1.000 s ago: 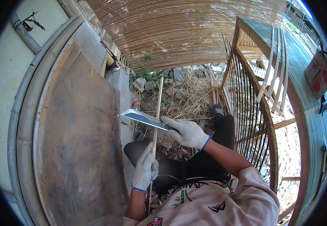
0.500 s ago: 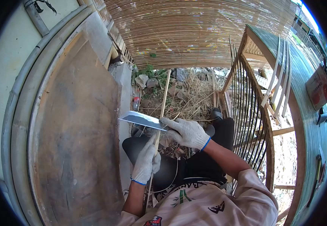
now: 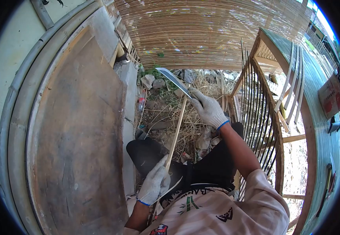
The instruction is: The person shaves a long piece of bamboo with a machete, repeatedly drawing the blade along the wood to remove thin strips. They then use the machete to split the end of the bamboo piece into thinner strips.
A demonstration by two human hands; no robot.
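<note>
A long pale bamboo strip (image 3: 177, 129) runs up and slightly right from my lap. My left hand (image 3: 154, 184), in a white knit glove with a blue cuff, is closed around its lower part. My right hand (image 3: 208, 107), gloved the same way, grips a broad-bladed knife (image 3: 174, 82) near the strip's far end. The handle is hidden in my fingers. The blade points up and left and meets or crosses the strip there. A thin curled sliver (image 3: 172, 188) lies by my left hand.
A worn wooden board (image 3: 76, 133) stands at the left. To the right are a slatted wooden frame (image 3: 262, 113) and a green bench top (image 3: 322, 117) with thin strips (image 3: 293, 78) on it. Straw and stones (image 3: 166, 94) cover the ground before a bamboo screen (image 3: 209, 35).
My right hand and the knife have moved away from me along the strip to its far end, the blade turning more upright. My left hand has dropped slightly nearer my body.
</note>
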